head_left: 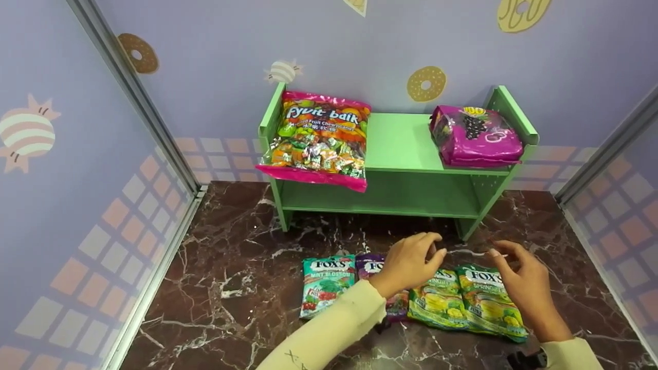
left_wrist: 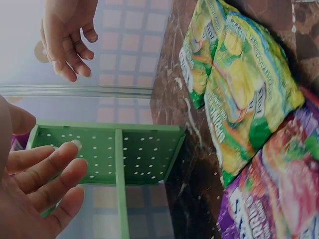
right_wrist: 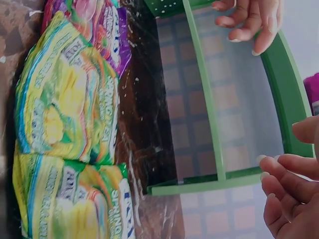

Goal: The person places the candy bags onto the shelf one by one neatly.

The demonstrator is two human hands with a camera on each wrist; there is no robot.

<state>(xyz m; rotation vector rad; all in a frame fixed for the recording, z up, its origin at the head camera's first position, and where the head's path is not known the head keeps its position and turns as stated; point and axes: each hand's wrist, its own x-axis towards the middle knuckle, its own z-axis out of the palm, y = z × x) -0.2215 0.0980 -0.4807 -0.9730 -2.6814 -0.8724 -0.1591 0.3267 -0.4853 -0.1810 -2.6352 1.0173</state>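
Observation:
My left hand [head_left: 411, 261] hovers over the row of Fox's candy bags, fingers loosely bent, with nothing in it. To its right my right hand [head_left: 527, 280] hangs over the end of the row, likewise holding nothing. Beneath them lie two yellow-green bags, one [head_left: 437, 303] partly covered by the left hand and the other [head_left: 491, 303] beside the right hand. The purple bag [left_wrist: 279, 184] is largely hidden behind the left hand and forearm in the head view. A teal mint bag [head_left: 326, 282] lies at the row's left end.
Behind the hands stands a green two-tier shelf [head_left: 401, 139]. A large fruit chew bag [head_left: 324, 139] leans on its top left and overhangs the front. On the top right sits a purple grape candy bag [head_left: 478, 139]. Patterned walls [head_left: 216, 67] enclose the dark marble surface [head_left: 216, 308].

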